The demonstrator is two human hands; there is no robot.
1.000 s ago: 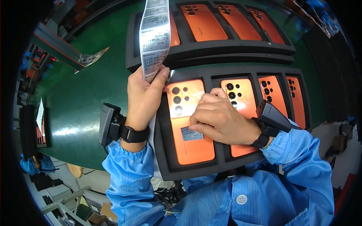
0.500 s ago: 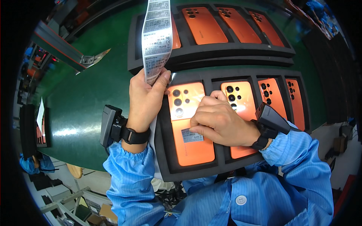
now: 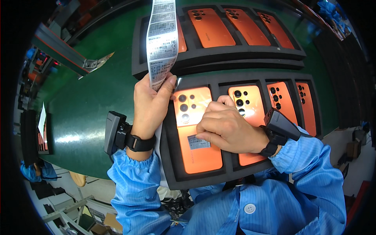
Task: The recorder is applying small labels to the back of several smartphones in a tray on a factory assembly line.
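Observation:
My left hand is closed in a pinch on the lower end of a long strip of silver printed labels, which rises to the top edge of the view. My right hand is closed, its fingers curled over the leftmost orange phone in the near foam tray. The thumb tip meets the upper right edge of a small silver label at this phone's back. Whether the label lies fully flat I cannot tell. To the right lies a second orange phone, partly covered by my right hand.
Two more orange phones sit farther right in the near tray. Behind it a second dark foam tray holds several orange phones. Both trays rest on a green tabletop. A metal post stands at the far left.

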